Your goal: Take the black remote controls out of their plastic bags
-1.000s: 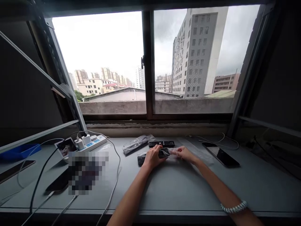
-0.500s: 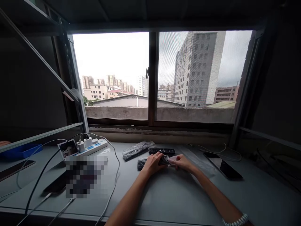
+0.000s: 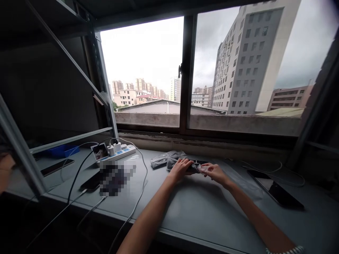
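Both my hands meet at the back middle of the grey table [image 3: 201, 211], below the window. My left hand [image 3: 180, 169] is closed over a dark remote in a clear plastic bag [image 3: 195, 169]. My right hand [image 3: 215, 172] pinches the bag's right end. Just behind my hands lies a bare black remote [image 3: 200, 162], partly hidden by them. Another bagged dark remote [image 3: 162, 161] lies to the left of my left hand.
A white power strip [image 3: 118, 152] with chargers and trailing cables stands at the left, near a phone [image 3: 90, 182] and a blurred patch. Another phone [image 3: 277, 189] with a white cable lies at the right. A blue tray [image 3: 61, 151] and a phone [image 3: 56, 167] sit far left. Someone's face edge shows at the left border.
The view swung left and tilted, so the table scene shifted right. My hands moved further back on the table with the bagged remote, up against the bare remote.
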`<action>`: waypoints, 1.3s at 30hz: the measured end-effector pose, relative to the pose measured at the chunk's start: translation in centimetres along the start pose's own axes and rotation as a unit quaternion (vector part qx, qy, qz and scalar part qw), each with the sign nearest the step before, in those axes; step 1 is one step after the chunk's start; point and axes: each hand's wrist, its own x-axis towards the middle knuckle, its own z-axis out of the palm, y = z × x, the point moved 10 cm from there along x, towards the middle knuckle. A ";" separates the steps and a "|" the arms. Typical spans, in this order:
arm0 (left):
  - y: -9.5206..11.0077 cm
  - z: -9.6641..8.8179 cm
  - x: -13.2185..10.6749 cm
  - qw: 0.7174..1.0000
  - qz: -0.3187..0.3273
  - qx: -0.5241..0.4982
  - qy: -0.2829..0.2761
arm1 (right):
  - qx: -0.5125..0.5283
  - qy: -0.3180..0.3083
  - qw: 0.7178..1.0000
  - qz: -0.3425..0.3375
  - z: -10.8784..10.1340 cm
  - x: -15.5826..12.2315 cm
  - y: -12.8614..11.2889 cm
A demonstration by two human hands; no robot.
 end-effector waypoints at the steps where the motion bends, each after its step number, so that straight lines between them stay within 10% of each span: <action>1: 0.0 0.1 0.0 1.000 0.000 0.009 -0.002 | -0.019 0.008 1.000 0.002 -0.5 -0.2 -0.1; 17: -3.5 -0.9 -1.8 0.987 -0.138 -0.051 0.071 | 0.095 0.175 0.974 0.104 -7.6 -1.7 4.3; 32: -2.3 -1.3 -1.5 0.981 -0.170 -0.079 0.051 | 0.177 0.229 0.945 0.150 -8.0 -2.0 5.9; 39: -5.4 -4.2 -3.2 0.925 -0.321 -0.095 0.181 | 0.163 0.273 0.935 0.157 -9.2 -2.4 6.2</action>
